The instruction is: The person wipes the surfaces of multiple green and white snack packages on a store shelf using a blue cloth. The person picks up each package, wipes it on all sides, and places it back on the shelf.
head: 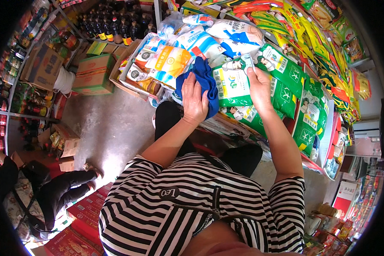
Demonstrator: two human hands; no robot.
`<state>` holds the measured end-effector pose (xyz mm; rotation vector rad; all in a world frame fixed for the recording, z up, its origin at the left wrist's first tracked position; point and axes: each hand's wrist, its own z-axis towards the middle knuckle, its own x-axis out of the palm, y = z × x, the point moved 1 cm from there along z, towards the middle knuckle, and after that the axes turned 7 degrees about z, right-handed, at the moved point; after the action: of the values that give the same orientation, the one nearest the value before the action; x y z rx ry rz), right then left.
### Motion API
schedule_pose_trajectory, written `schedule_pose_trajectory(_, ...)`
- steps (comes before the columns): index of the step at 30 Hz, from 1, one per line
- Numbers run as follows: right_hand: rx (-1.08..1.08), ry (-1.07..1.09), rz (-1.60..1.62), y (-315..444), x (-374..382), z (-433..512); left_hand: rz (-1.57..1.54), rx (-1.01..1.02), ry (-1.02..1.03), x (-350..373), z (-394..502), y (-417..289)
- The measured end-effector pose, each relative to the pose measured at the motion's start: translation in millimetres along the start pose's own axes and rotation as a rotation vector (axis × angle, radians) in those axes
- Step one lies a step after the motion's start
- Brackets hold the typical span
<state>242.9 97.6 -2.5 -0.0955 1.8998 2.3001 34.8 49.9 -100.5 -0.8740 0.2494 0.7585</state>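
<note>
My left hand (194, 97) lies over a bunched blue cloth (208, 76), gripping it with the thumb along its right side; the cloth's underside is hidden. My right hand (260, 86) pinches the upper right edge of a green-and-white plastic packet (231, 84) bearing writing and a cartoon figure. That packet's left edge meets the cloth. More green packets (283, 96) lie stacked under and to the right of it. Above my left hand, an orange-and-white packet (169, 60) and blue-and-white packets (200, 41) are heaped in an open carton (124, 75).
Dark bottles (115, 28) stand in rows at the back left. Closed cartons (94, 73) rest on the concrete floor (96, 118). Yellow packets (302, 35) fill the far right display. Another person (35, 198) is at the lower left, beside red boxes (86, 211).
</note>
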Motion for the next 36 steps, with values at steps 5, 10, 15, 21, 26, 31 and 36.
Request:
schedule_pose_trajectory(5,-0.161,-0.02,-0.29,4,-8,-1,0.076,0.03,0.008,-1,8,-16)
schedule_pose_trajectory(10,-0.22,-0.031,-0.353,16,-10,-7,0.186,0.227,0.126,1,44,-55)
schedule_pose_trajectory(15,-0.338,-0.106,-0.153,16,-7,-5,0.171,0.413,0.193,11,79,-84)
schedule_pose_trajectory(21,-0.26,-0.03,-0.237,15,-14,-8,0.095,0.301,0.128,11,58,-59)
schedule_pose_trajectory(26,-0.213,-0.018,-0.219,14,-15,-10,0.118,0.244,0.07,4,4,-16)
schedule_pose_trajectory(31,-0.175,0.023,-0.19,8,-16,-6,0.145,0.344,0.177,-5,-17,3)
schedule_pose_trajectory(36,-0.143,0.01,-0.158,0,-18,-4,0.189,0.427,0.254,-6,0,-16)
